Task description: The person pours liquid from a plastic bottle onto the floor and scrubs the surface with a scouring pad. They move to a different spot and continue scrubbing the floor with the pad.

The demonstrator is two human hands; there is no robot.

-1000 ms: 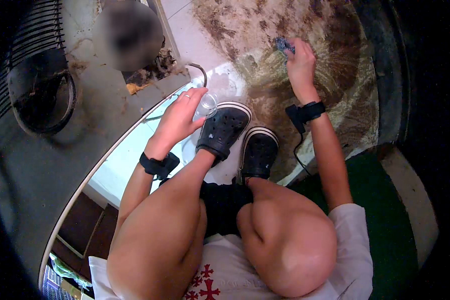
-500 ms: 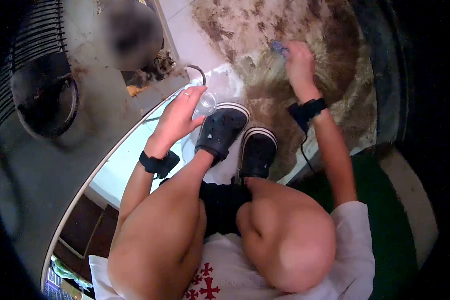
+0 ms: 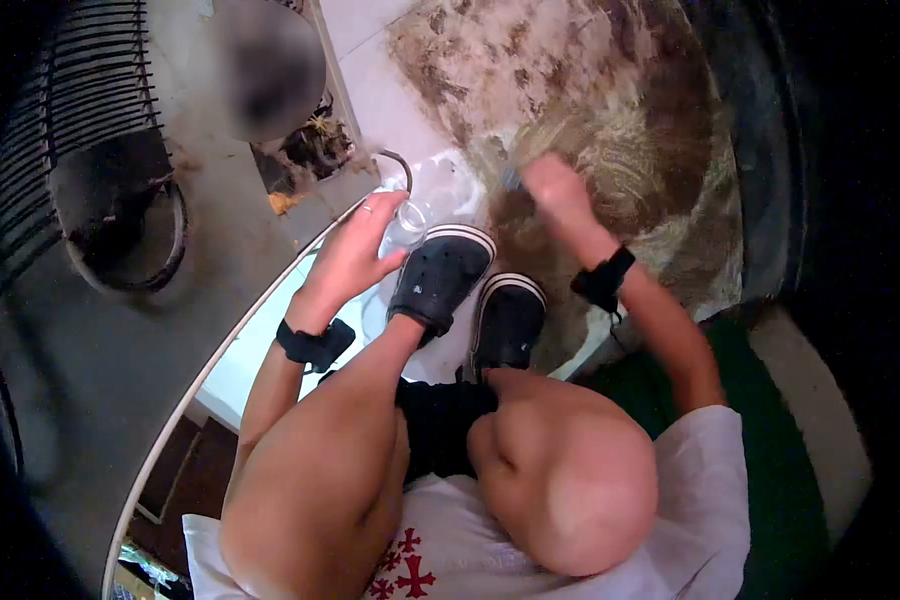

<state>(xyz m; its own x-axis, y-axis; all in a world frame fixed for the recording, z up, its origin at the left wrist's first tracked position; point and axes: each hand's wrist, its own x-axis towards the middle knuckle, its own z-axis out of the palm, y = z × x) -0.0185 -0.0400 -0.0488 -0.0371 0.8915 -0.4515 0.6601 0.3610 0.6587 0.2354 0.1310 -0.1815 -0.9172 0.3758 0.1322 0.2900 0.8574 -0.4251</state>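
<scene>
My left hand (image 3: 355,250) is wrapped round a clear, open-topped container (image 3: 408,222), held just above one dark shoe (image 3: 445,268). Out over the brown-smeared floor patch (image 3: 630,150), my right hand (image 3: 562,195) is closed on a small bluish-grey thing (image 3: 512,179), blurred and mostly hidden by the fingers. Pale curved streaks mark the brown layer around that hand. Each wrist bears a black strap with a small box.
A black wire rack (image 3: 95,80) and a dark rounded object with a hoop (image 3: 120,200) lie at the left. Near the top is a shallow tray of debris (image 3: 305,160). A green mat (image 3: 770,420) lies at the right.
My right hand has moved down and to the left across the brown patch with the bluish-grey thing. My left hand still holds the container, and the view has shifted slightly.
</scene>
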